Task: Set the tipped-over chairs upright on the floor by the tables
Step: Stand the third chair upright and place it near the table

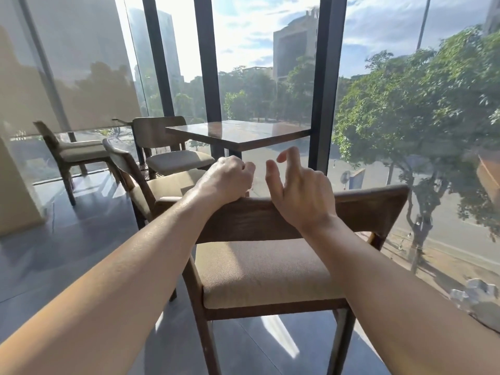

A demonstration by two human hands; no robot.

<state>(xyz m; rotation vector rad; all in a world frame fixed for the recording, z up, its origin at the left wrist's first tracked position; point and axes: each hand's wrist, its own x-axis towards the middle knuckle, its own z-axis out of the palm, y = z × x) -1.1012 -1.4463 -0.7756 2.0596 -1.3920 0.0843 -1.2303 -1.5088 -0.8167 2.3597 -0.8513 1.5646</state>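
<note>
While the left hand (226, 180) keeps a closed grip over the top rail of the near chair (266, 269), which stands upright on the floor (67, 239), the right hand (297, 190) hovers beside it, fingers loose, holding nothing. Just beyond the grip juts the desk (238, 132) edge; left, another chair (151, 185) crowds close.

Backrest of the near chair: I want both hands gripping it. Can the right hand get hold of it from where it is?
Probably yes. The right hand hovers open just above the backrest, with nothing between them; the left hand already grips the rail further left.
</note>
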